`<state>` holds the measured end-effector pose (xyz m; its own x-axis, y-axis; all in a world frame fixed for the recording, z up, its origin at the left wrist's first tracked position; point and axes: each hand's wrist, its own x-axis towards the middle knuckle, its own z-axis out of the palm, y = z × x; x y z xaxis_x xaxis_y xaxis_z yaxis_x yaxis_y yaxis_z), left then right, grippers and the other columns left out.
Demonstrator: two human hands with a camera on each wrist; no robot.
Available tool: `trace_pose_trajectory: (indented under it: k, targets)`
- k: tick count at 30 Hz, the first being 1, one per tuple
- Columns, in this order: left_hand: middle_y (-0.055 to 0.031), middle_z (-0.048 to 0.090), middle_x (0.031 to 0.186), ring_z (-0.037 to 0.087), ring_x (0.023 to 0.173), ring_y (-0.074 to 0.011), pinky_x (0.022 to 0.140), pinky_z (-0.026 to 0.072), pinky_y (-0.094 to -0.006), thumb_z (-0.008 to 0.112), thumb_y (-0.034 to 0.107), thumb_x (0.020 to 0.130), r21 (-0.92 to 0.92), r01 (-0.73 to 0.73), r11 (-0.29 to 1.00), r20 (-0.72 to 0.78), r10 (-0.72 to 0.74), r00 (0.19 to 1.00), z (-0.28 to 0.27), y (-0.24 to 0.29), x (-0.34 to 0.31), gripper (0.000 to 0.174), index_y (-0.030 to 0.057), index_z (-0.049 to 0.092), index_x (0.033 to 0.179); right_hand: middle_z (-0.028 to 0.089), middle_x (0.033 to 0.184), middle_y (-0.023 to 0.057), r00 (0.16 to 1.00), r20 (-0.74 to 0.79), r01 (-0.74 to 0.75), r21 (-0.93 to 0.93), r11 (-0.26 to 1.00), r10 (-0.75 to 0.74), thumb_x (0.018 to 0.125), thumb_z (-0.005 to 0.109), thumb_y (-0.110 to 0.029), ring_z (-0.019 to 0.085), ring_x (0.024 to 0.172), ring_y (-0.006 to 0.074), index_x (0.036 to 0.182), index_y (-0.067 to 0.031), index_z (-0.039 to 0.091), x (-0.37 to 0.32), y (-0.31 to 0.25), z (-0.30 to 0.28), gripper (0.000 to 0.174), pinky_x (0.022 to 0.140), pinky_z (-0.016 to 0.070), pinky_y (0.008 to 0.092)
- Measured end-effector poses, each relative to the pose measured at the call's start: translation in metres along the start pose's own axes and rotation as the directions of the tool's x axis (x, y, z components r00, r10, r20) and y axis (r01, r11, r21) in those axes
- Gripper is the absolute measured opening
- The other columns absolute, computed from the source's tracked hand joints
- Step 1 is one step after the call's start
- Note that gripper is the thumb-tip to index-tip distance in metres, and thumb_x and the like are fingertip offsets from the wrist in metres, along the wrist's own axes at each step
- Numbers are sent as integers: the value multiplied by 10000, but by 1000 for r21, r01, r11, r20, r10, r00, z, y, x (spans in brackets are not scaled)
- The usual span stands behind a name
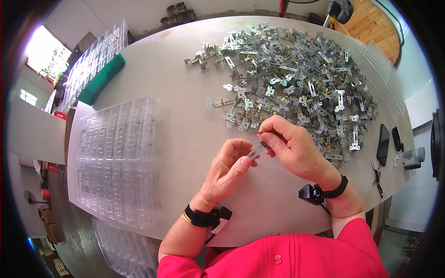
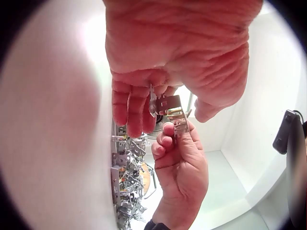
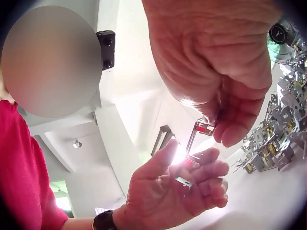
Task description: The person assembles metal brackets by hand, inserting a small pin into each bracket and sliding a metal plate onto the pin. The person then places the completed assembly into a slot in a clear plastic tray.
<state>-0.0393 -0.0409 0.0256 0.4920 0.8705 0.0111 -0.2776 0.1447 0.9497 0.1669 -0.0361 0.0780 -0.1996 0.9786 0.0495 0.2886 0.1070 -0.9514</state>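
Above the table, in the head view, both hands meet at a slotted metal hinge (image 1: 254, 153). The left hand (image 1: 225, 170), fingers bent and thumb alongside, holds its lower end. At its other end the right hand (image 1: 293, 147) pinches with thumb and index finger, where a small thin piece sticks out. The left wrist view shows the hinge (image 2: 171, 103) as a bent plate beside the left fingers. From the right wrist, the hinge frame (image 3: 194, 136) shows below the right fingertips, which partly hide it. A large pile of similar metal hinges (image 1: 296, 83) lies beyond the hands.
Clear plastic compartment trays (image 1: 118, 125) lie on the table's left side. A green bin (image 1: 103, 79) with more clear trays stands at the back left. At the right are a phone (image 1: 383, 144), pliers (image 1: 378, 178) and clear plastic sheets (image 1: 382, 69).
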Motion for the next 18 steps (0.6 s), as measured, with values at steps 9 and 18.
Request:
trace_pose_trajectory:
  k: [9,18]
  targets:
    - [-95,652,1076,625,970,-156,893,483,-316,564,344,1010,22,72,997,21,-72,997,-7,-2,0,449,-13,519,1278,620,743,27,999,-43,6,32,999,-4,1024,592,-96,598,656,86,1028,-34,578,1,-1,-4,64,597,502,259]
    - [-147,677,988,693,841,-245,759,552,-365,494,321,1043,-133,4,991,-202,-31,979,-3,-4,5,424,-11,479,1307,664,892,64,970,-208,144,66,987,-127,1010,616,-66,659,749,105,1074,-10,584,1,2,1,90,661,546,277]
